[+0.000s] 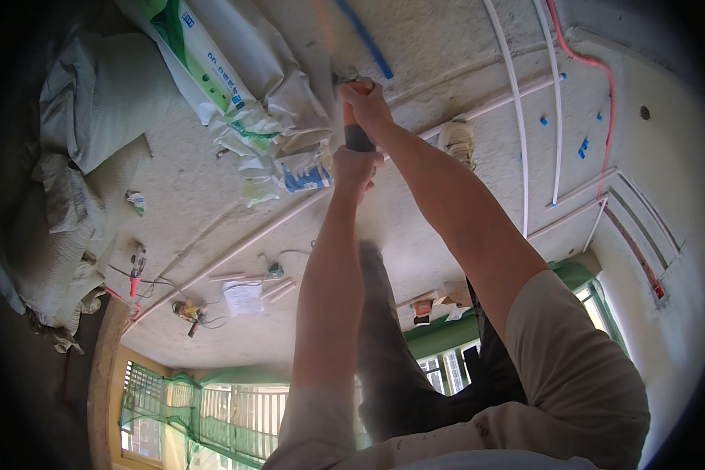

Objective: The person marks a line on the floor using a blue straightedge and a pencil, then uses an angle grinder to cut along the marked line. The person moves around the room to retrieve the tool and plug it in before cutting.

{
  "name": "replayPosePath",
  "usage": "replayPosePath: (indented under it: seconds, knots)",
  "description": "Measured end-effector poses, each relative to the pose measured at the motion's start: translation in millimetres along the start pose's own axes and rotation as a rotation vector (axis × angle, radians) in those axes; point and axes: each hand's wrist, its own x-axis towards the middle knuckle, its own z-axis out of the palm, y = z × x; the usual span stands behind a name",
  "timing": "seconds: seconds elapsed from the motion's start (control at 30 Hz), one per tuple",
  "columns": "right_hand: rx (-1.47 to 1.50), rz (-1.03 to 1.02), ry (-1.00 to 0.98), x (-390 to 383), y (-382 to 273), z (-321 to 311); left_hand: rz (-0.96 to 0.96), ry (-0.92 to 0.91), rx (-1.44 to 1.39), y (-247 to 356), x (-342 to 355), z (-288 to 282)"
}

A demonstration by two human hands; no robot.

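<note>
Both of my hands are closed around an orange and black power tool (358,137), out in front of me near the floor. My right hand (370,108) grips the orange part at the far end. Nearer to me, my left hand (356,168) wraps the end behind the black section. The tool's far tip, by the grey floor, is blurred, so its exact kind does not show. Just left of the tool lie white and green plastic sacks (278,98). A blue pipe (366,39) rests on the floor beyond it.
White pipes (514,86) and a red conduit (603,66) run along the floor at right. My shoe (457,142) stands beside one pipe. Grey sacks (94,94) pile up at left. A red-handled tool (137,270), cords and a paper sheet (244,298) lie nearer.
</note>
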Motion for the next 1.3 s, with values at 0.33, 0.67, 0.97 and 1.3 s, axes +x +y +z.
replayPosePath:
  seconds: [0.33,0.67,0.97,1.3]
  knots:
    - [-0.026,0.0,0.009,13,-33,0,0.065,0.05,-0.027,25,5,4]
    - [-0.011,0.048,0.021,-8,10,0,-0.002,0.004,-0.063,-26,6,5]
    - [0.069,0.135,0.014,-75,91,6,-0.087,0.062,0.098,-110,-23,-11]
    - [-0.04,0.116,0.038,-69,95,8,0.02,0.293,0.576,-89,-37,3]
